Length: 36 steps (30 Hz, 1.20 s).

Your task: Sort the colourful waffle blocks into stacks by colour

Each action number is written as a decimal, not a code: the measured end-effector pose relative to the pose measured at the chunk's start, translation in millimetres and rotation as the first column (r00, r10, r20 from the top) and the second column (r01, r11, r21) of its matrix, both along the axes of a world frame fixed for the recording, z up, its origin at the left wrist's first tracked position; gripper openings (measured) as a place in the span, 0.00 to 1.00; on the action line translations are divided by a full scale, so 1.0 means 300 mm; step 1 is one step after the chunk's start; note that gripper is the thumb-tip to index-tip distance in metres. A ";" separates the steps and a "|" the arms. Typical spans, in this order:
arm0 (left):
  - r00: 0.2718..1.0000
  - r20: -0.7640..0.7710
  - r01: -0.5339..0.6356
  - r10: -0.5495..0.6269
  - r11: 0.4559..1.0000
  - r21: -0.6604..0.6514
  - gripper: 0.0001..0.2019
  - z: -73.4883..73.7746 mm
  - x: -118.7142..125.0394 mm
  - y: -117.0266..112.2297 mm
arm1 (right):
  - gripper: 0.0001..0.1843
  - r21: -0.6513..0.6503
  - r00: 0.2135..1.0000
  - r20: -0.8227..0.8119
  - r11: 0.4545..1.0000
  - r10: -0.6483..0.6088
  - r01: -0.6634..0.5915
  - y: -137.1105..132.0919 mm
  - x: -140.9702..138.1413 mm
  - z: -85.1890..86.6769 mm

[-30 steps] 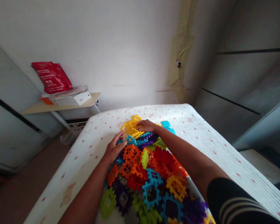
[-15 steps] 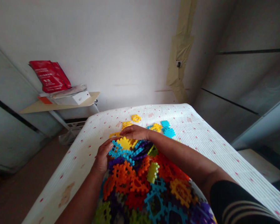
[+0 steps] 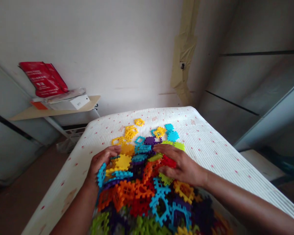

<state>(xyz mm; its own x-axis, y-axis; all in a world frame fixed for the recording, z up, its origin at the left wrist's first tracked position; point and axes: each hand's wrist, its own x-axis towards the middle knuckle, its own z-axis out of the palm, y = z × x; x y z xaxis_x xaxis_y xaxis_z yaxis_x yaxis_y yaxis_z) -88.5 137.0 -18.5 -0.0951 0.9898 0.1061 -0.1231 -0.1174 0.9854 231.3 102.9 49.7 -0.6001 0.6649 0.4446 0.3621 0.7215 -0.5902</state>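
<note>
A heap of interlocking plastic building tiles [image 3: 137, 191] in orange, blue, purple, green, red and yellow fills the near middle of the bed. My left hand [image 3: 103, 160] curves round the heap's left side, fingers stretched out beside a yellow tile [image 3: 123, 162]; a blue latticed tile [image 3: 101, 175] stands against it near the wrist. Over the right side lies my right hand [image 3: 181, 163], thumb and fingers apart, touching a red tile [image 3: 168, 161] and green ones below. Neither hand is closed round a tile.
Beyond the heap lie loose yellow tiles [image 3: 131, 132] and blue tiles [image 3: 171, 134] on the white dotted bed cover [image 3: 208, 153]. At left, a small shelf table [image 3: 94, 103] carries a red bag [image 3: 42, 78] and a white box [image 3: 79, 102]. Cabinets stand on both sides.
My right hand has drawn back from the far yellow tiles to the heap's right side, uncovering blue, purple and green tiles. My left hand stays at the left side. The view has shifted slightly.
</note>
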 end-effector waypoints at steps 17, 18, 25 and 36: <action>0.867 -0.486 0.129 -0.108 0.992 0.011 0.31 -0.092 -0.035 0.063 | 0.40 0.357 0.819 0.310 0.857 -0.483 0.371 -0.658 0.264 -0.285; 0.848 -0.518 0.132 -0.110 0.991 0.005 0.32 -0.081 -0.029 0.057 | 0.41 0.377 0.800 0.328 0.846 -0.503 0.378 -0.649 0.247 -0.320; 0.793 -0.591 0.189 -0.148 0.982 0.007 0.30 -0.041 -0.009 0.020 | 0.50 0.307 0.798 0.379 0.877 -0.468 0.369 -0.534 0.167 -0.333; 0.890 -0.450 0.069 -0.072 0.997 -0.024 0.23 -0.044 -0.019 -0.029 | 0.41 0.238 0.943 0.167 0.940 -0.289 0.245 -0.260 0.091 -0.269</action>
